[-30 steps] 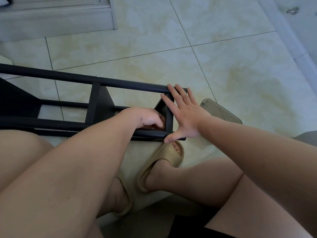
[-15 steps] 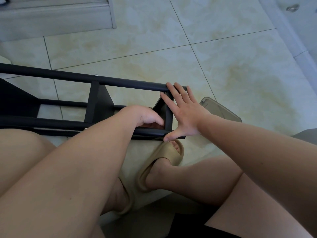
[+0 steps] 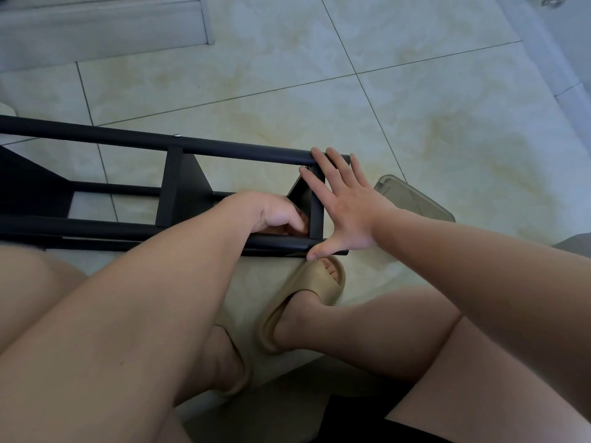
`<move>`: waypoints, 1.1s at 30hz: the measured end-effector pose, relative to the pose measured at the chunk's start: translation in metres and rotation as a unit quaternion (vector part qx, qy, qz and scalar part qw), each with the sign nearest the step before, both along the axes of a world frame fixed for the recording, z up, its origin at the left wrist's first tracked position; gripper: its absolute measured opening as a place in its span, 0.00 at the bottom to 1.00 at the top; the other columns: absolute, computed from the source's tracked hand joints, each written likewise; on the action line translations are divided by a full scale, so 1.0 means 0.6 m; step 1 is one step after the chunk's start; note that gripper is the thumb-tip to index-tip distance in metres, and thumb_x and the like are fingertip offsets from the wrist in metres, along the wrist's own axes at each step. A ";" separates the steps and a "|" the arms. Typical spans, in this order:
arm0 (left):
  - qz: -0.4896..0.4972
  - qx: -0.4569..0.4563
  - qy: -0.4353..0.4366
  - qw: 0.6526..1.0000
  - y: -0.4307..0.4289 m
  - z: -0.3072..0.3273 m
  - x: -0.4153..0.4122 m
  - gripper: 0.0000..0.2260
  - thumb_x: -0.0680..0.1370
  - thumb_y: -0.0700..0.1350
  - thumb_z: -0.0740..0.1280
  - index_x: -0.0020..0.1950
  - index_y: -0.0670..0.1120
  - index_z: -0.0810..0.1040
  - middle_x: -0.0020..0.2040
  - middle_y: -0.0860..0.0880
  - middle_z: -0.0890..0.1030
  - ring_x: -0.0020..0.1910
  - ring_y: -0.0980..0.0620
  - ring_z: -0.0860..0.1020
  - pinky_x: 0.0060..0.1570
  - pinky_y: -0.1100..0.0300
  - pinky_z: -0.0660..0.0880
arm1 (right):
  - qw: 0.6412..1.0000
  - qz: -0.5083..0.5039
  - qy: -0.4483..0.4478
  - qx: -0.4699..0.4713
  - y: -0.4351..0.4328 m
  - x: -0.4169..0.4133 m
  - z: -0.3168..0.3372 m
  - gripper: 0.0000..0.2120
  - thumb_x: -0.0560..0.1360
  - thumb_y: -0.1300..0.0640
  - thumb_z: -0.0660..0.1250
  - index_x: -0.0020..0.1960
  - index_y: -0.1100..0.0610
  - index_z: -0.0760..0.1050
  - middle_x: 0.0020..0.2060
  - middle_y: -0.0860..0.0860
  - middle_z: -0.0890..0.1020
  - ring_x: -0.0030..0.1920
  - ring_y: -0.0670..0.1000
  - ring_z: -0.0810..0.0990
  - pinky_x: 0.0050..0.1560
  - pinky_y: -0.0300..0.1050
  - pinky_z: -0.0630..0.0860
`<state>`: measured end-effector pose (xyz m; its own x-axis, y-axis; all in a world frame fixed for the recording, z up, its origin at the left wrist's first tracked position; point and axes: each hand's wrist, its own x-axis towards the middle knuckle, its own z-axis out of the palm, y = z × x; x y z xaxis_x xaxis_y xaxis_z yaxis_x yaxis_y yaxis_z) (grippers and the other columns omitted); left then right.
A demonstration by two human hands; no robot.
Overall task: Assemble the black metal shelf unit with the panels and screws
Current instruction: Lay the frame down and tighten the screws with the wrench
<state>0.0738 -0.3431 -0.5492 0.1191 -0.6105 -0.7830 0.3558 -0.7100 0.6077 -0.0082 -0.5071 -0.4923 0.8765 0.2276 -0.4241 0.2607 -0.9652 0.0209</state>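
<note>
Shelf unit [image 3: 96,227], black metal, lies on its side on the tiled floor [image 3: 415,91] just past a tan slipper [image 3: 307,298], long axis left-right, open end to the right. Left hand [image 3: 271,212] reaches inside the near right corner, fingers curled down by the end crossbar [image 3: 316,219]. Cannot tell whether they pinch a screw or a tool. Right hand [image 3: 345,206] is flat and spread against that crossbar from outside, thumb at the near rail, fingertips on the far rail [image 3: 240,148]. Likely bracing. The joint sits directly between both hands. Translucent lid [image 3: 415,199] lies beyond.
</note>
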 end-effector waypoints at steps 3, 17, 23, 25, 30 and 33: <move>-0.003 -0.016 -0.005 1.000 0.002 -0.002 0.001 0.10 0.76 0.34 0.65 0.55 0.39 0.83 0.51 0.39 0.83 0.50 0.42 0.80 0.62 0.48 0.75 | 1.000 0.000 0.000 0.008 -0.001 0.000 -0.002 0.69 0.56 0.13 0.50 0.82 0.54 0.35 0.79 0.59 0.32 0.79 0.62 0.31 0.75 0.60 0.29; -0.029 -0.068 -0.017 0.997 0.002 -0.007 0.004 0.08 0.78 0.32 0.63 0.45 0.43 0.78 0.31 0.54 0.79 0.30 0.58 0.77 0.33 0.67 0.73 | 1.000 0.010 -0.010 0.013 -0.005 0.001 -0.005 0.69 0.57 0.13 0.49 0.82 0.55 0.37 0.80 0.60 0.34 0.80 0.63 0.34 0.75 0.61 0.30; -0.011 -0.018 0.014 1.000 0.002 -0.002 0.006 0.06 0.74 0.42 0.69 0.38 0.46 0.83 0.39 0.46 0.82 0.39 0.48 0.80 0.46 0.57 0.75 | 1.000 0.010 -0.010 0.010 -0.006 0.005 -0.003 0.69 0.57 0.13 0.50 0.83 0.56 0.38 0.80 0.61 0.35 0.80 0.64 0.35 0.76 0.63 0.33; -0.017 0.009 -0.003 1.000 -0.002 0.006 0.006 0.04 0.69 0.45 0.71 0.35 0.48 0.83 0.36 0.47 0.82 0.36 0.48 0.80 0.42 0.59 0.75 | 1.000 0.009 -0.007 0.010 -0.005 0.005 -0.003 0.69 0.56 0.13 0.50 0.82 0.56 0.38 0.80 0.60 0.35 0.80 0.64 0.35 0.76 0.63 0.34; -0.006 0.034 0.006 0.999 -0.015 0.021 0.008 0.13 0.71 0.35 0.69 0.56 0.37 0.81 0.45 0.40 0.83 0.45 0.43 0.81 0.54 0.51 0.78 | 1.000 0.008 -0.004 0.005 -0.003 0.002 0.000 0.69 0.57 0.13 0.50 0.82 0.55 0.37 0.80 0.61 0.34 0.80 0.64 0.34 0.76 0.64 0.34; -0.014 0.050 0.018 0.998 -0.021 0.028 0.007 0.13 0.75 0.32 0.66 0.60 0.35 0.80 0.48 0.39 0.84 0.46 0.44 0.83 0.55 0.52 0.78 | 1.000 0.006 -0.006 0.003 0.000 -0.001 0.001 0.69 0.57 0.13 0.52 0.82 0.55 0.37 0.80 0.61 0.34 0.80 0.64 0.34 0.76 0.64 0.33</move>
